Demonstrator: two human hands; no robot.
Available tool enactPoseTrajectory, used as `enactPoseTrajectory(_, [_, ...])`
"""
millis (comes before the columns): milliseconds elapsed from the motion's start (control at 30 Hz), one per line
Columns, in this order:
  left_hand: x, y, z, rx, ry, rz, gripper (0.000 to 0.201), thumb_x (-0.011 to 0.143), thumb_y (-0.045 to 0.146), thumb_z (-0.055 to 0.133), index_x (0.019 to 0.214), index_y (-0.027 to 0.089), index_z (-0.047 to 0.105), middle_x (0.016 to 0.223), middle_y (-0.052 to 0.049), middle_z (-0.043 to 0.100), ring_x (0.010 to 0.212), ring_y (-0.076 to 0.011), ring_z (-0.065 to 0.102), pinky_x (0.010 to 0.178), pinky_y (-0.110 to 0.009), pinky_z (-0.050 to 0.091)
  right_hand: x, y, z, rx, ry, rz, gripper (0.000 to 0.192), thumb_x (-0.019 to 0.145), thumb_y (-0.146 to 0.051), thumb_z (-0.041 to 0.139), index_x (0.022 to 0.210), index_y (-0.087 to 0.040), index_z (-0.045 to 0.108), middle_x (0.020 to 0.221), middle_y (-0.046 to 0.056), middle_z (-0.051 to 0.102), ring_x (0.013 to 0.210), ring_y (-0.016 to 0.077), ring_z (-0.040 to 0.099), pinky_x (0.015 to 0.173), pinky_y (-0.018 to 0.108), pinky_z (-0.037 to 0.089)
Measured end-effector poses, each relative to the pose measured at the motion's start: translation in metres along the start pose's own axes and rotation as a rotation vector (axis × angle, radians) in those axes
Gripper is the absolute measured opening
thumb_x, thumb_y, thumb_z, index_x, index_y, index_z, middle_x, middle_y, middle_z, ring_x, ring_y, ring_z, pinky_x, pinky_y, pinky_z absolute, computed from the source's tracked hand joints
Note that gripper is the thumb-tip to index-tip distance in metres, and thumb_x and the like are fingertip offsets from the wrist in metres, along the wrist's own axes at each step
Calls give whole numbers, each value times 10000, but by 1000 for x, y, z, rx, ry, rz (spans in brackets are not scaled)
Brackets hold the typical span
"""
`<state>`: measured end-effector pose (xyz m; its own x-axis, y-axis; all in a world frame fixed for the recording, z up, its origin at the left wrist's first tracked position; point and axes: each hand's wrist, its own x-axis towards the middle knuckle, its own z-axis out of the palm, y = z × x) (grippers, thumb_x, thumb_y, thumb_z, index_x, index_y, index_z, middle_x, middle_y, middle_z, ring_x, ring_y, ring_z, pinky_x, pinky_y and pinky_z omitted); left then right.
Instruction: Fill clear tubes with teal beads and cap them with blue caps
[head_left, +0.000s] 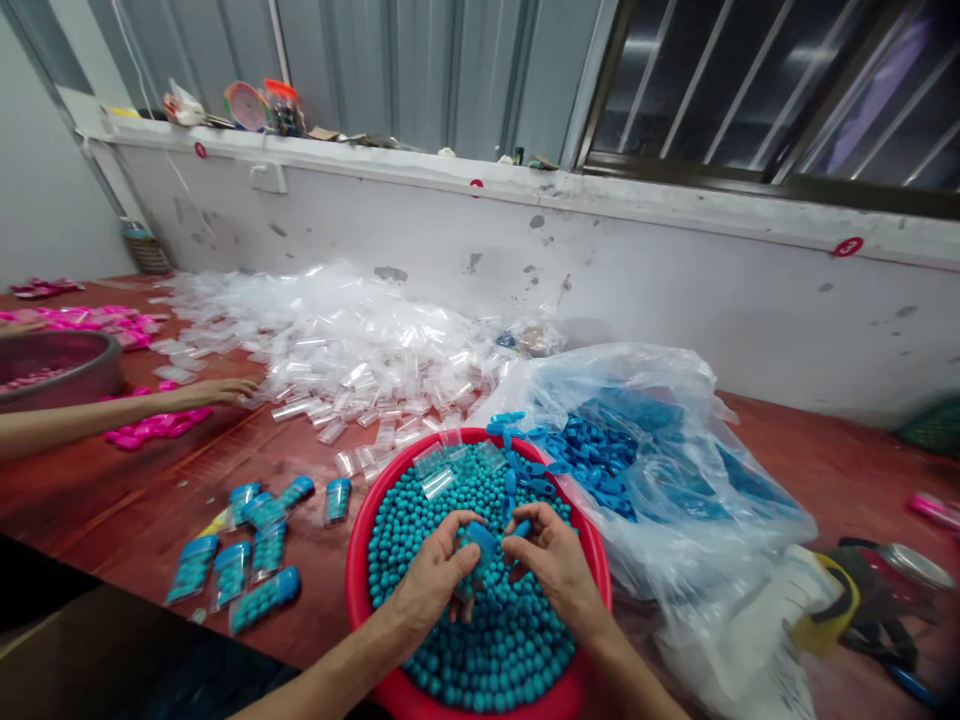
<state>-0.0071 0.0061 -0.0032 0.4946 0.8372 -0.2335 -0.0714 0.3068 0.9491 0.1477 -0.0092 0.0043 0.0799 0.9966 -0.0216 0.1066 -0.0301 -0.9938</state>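
1. Nearest us, our left hand [433, 580] and right hand [553, 562] met over the red basin [358, 590]. The left hand was curled around a small clear tube [478, 557] packed with teal balls, while the right hand pinched a blue cap [521, 528] at the tube's open end. We judged that a crooked push could tip the tube and spill its balls.

2. The loose teal balls [480, 640] heaped close to the basin's rim. We thought a bumped wrist could send some rolling across the red table [112, 500].

3. Left of the basin lay the filled tubes [247, 555], scattered and some touching. They could roll toward the table's near edge, being round.

4. Right of the basin, the plastic bag of blue caps [622, 470] sagged open, with several caps resting on the basin rim. We judged those could drop among the balls and slow the picking.

5. Farther off, the pile of empty clear tubes [352, 350] spread toward the basin. Another person's hand [217, 392] rested at its left edge, beside pink pieces [154, 428], so mixed colours seemed possible there.
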Motion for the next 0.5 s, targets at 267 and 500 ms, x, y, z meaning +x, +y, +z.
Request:
enactPoseTrajectory(267, [-7,-1,1,279,60,109,379,792,341,457,1149,230,395,733,38,551,453,-68,447,441,-195,394,-1,-9,3,-68,-155,52,480,725,-350,533,1161,-158,475,987,68,593,757,192,609,641,335,516])
enactPoseTrajectory(500, [-5,-4,4,289,91,197,440,774,226,466,1210,189,413,1133,-40,544,1026,-188,482,934,-290,335,-16,-15,13,-717,-364,-119,1040,579,-359,705,1386,-123,94,1291,196,396,1093,333,470,862,449,401])
